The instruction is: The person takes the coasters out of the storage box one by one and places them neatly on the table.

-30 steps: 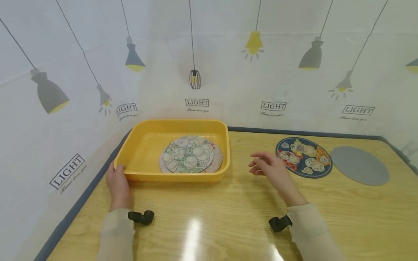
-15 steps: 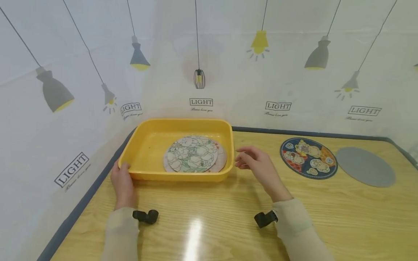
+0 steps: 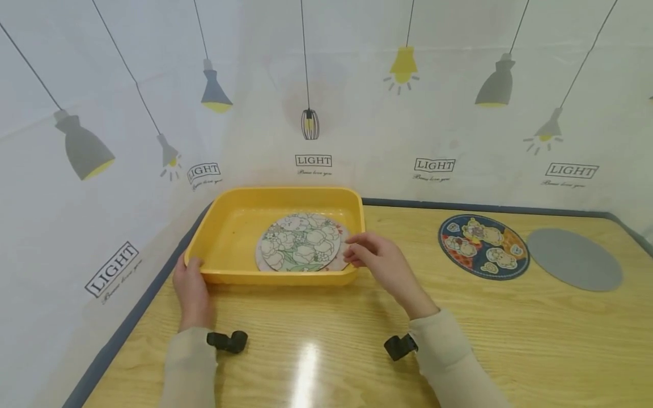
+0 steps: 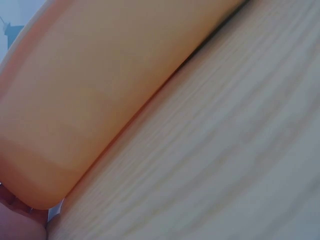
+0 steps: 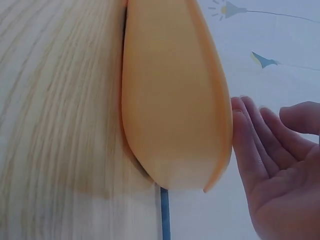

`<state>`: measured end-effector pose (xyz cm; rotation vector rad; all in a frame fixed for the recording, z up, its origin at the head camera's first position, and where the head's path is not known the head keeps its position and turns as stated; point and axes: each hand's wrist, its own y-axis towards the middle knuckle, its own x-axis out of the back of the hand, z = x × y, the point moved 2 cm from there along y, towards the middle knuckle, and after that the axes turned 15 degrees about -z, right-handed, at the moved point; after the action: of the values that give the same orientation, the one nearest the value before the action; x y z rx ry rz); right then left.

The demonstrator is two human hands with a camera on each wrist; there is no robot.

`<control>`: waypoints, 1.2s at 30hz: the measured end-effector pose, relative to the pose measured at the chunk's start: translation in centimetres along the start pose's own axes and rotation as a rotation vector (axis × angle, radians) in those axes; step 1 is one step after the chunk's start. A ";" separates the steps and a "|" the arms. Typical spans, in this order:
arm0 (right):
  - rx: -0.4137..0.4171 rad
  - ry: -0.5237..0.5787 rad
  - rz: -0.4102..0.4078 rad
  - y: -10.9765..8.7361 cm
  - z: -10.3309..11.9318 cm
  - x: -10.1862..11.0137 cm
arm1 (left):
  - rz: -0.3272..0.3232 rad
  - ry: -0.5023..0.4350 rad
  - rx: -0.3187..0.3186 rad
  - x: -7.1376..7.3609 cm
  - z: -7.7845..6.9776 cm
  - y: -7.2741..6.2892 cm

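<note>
My left hand (image 3: pixel 191 292) holds the yellow tray (image 3: pixel 275 277) at its front left corner, thumb over the rim. In the left wrist view the tray's side wall (image 4: pixel 95 95) fills the upper left. Inside the tray lies a round mat with line-drawn flowers (image 3: pixel 301 243), on top of a pinkish round mat (image 3: pixel 340 262) that shows at its right edge. Over the tray's right rim reaches my right hand (image 3: pixel 385 263), fingers loosely bent near the mats' right edge. In the right wrist view that hand (image 5: pixel 280 170) has nothing between thumb and fingers.
To the right on the wooden table (image 3: pixel 352 351) lie a dark blue round mat with cartoon bears (image 3: pixel 484 247) and a plain grey round mat (image 3: pixel 573 259). A white sheet printed with lamps (image 3: pixel 357 102) stands behind and at the left.
My right hand has moved left, from the table beside the tray to over its right rim. The left hand keeps its hold on the corner, and the mats lie as before.
</note>
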<state>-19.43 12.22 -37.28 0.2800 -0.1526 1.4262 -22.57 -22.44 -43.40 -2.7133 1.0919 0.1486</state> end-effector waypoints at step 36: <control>0.352 -0.904 0.042 2.3 0.8 -6.4 | -0.017 -0.011 -0.036 0.2 -0.1 0.1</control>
<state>-22.56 6.14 -38.05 1.2105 -0.6452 1.2716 -22.53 -22.64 -43.32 -2.7489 1.0729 0.1823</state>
